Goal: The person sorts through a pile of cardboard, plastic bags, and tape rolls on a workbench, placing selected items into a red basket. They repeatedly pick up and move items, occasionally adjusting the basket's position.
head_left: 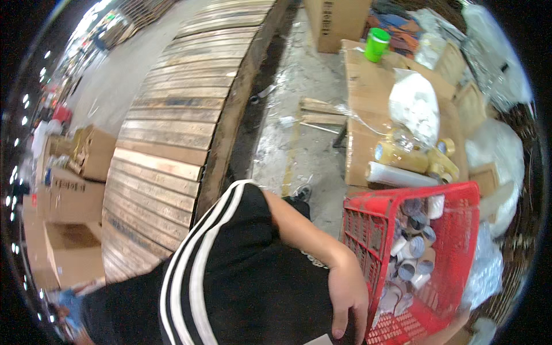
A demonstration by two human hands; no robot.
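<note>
My left arm comes in under a black sleeve with white stripes. My left hand (348, 296) hangs beside the slatted side of a red plastic crate (409, 195), thumb and a finger pointing down and apart, with nothing visible between them. Its lowest fingertips run toward the picture's bottom edge, and whether it touches the crate I cannot tell. Several tape rolls and cardboard cores (413, 248) lie jumbled inside the crate. A small pale flat piece (319, 341) shows at the bottom edge near the thumb. My right hand is out of sight.
Beyond the crate, a cardboard-topped table (361, 98) carries a green tub (376, 45), a white-filled plastic bag (415, 106), yellowish tape rolls (402, 155) and a clear film roll (399, 175). Wooden slatted pallets (178, 109) run along the left. Cardboard boxes (75, 198) stand farther left.
</note>
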